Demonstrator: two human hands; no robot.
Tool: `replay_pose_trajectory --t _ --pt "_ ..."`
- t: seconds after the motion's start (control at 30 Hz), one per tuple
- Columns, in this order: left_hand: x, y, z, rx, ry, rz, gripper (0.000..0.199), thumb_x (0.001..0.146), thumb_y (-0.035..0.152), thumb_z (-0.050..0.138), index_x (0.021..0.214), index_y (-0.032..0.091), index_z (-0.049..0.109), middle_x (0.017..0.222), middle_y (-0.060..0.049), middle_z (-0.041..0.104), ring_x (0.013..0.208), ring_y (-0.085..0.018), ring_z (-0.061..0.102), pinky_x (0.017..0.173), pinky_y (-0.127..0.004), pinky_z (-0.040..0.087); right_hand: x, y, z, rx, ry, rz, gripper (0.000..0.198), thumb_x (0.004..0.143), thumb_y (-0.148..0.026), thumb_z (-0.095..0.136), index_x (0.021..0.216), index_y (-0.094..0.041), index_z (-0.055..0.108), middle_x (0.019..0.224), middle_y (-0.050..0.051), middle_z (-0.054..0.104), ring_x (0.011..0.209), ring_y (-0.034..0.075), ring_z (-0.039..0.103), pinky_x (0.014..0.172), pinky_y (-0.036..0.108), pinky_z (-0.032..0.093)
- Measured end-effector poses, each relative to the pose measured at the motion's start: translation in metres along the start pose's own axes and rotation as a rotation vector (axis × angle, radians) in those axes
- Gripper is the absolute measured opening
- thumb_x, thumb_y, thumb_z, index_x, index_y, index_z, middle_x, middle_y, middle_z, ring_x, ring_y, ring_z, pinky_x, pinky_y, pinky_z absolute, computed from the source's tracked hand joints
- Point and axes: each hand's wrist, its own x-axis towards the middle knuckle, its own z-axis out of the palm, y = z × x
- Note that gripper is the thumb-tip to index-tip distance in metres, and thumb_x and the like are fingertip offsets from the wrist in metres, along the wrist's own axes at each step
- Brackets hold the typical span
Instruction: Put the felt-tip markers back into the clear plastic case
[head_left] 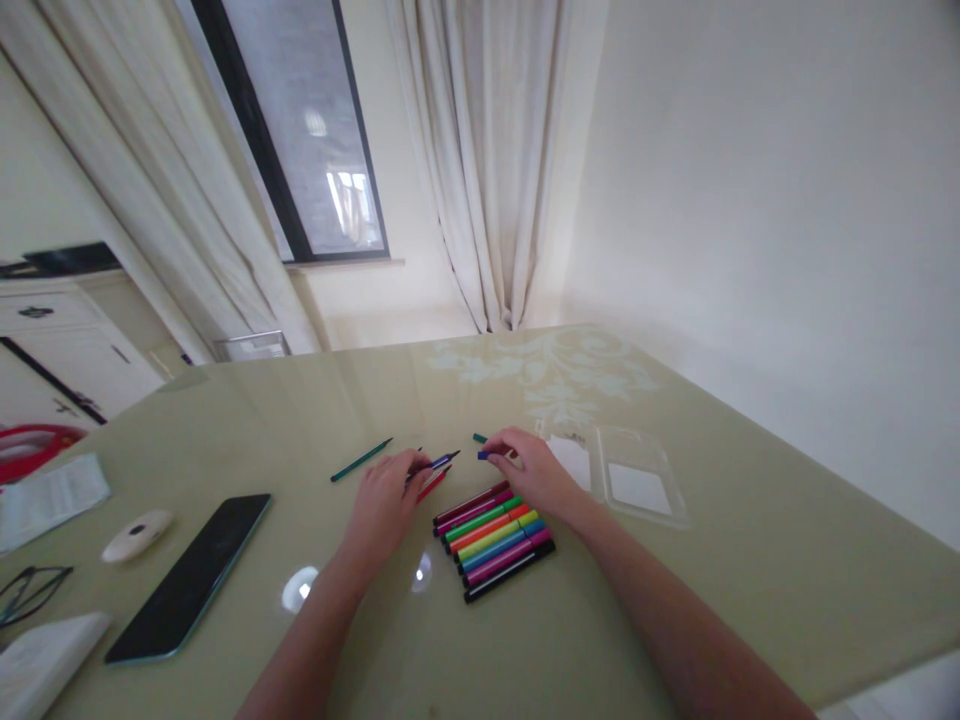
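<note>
My left hand [390,490] is closed on a blue marker [442,460] whose bare dark tip points to the right. Just beneath that hand a red marker [433,484], its tip also uncovered, lies partly hidden. Between the fingertips of my right hand [529,465] is a small blue marker cap [484,455], apart from the blue marker. A green cap [479,438] lies just beyond the right fingers. Left of my left hand rests an uncapped green marker [361,460]. Several capped markers [495,540] lie side by side in a row below my hands.
A clear plastic case [679,505] with white card inside lies open on the glossy table [750,600]. On the left are a phone [191,580], a white oval object [137,536], glasses [34,592] and a tissue packet [56,500]. A wall stands beyond the right edge.
</note>
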Motion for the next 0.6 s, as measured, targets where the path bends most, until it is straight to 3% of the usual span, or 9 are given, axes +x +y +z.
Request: replay_pose_trajectory --t 0.4,0.6 --pt "-0.004 0.016 0.005 -0.196 -0.053 0.050 0.023 0.099 0.037 0.049 0.100 0.024 0.068 0.100 -0.004 0.075 0.094 -0.024 0.067 0.086 -0.036 0.048 -0.002 -0.015 -0.001 0.159 0.027 -0.078 0.011 0.092 -0.019 0.067 0.095 -0.021 0.077 0.092 0.004 0.073 0.086 0.018 0.067 0.081 0.030 0.052" --pt "-0.005 0.024 0.007 -0.374 -0.048 0.005 0.026 0.094 0.038 0.054 0.100 0.022 0.074 0.093 -0.004 0.077 0.085 -0.022 0.068 0.078 -0.031 0.050 0.000 -0.007 -0.003 0.345 0.010 0.058 0.010 0.085 -0.024 0.073 0.090 -0.020 0.080 0.086 0.004 0.077 0.081 0.019 0.070 0.078 0.031 0.053"
